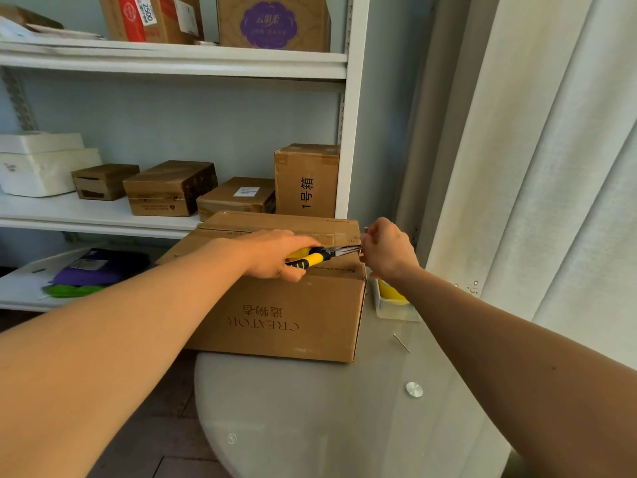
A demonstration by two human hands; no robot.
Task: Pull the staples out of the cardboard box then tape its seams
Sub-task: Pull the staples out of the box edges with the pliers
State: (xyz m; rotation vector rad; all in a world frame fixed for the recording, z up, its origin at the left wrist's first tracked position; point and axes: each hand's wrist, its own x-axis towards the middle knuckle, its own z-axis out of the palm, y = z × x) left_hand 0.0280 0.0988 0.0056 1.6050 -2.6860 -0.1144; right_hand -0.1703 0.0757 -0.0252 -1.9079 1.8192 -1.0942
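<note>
Cardboard box (282,315) on the round glass table (344,408), far side. Left hand (275,253) grips yellow-handled pliers (310,258) above the box's top right corner; right hand (387,248), fingers curled, pinches at the plier tips, contents indiscernible.

Soft, dim daylight from the curtain (551,150) at right, muted colours, faint sheen on the counter (327,408), wide-angle bending at edges, slight overall softness

Both arms outstretched — hands left (275,255), right (387,251) curled, gripping.
</note>
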